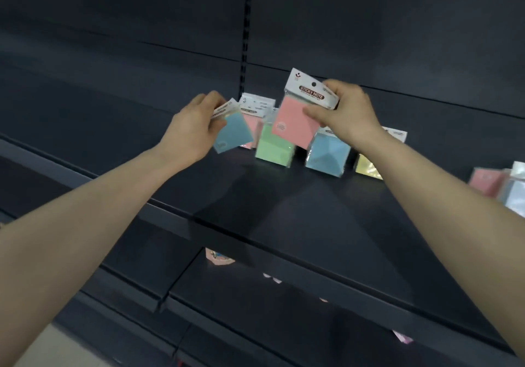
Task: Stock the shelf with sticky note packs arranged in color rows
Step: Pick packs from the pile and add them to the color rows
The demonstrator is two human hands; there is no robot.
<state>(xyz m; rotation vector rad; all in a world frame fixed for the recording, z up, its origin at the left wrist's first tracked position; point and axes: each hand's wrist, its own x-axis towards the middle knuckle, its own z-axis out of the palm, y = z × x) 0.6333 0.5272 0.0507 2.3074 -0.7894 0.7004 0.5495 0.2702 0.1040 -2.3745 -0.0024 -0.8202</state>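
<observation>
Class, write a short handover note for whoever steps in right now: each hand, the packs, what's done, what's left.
Left hand pinches a blue plastic-wrapped sticky note pack. Right hand holds a pink plastic-wrapped sticky note pack by its header.
On the dark shelf stand a shelved pink pack, green pack, shelved blue pack, yellow pack.
Done: four colours started. Left: place both held packs with their colours.

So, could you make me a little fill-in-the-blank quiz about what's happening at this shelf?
The left hand pinches a tilted pack coloured ____.
The right hand holds a raised pack coloured ____.
On the shelf, the middle pack between the green pack and the yellow pack is ____.
Missing words: blue, pink, blue.
</observation>
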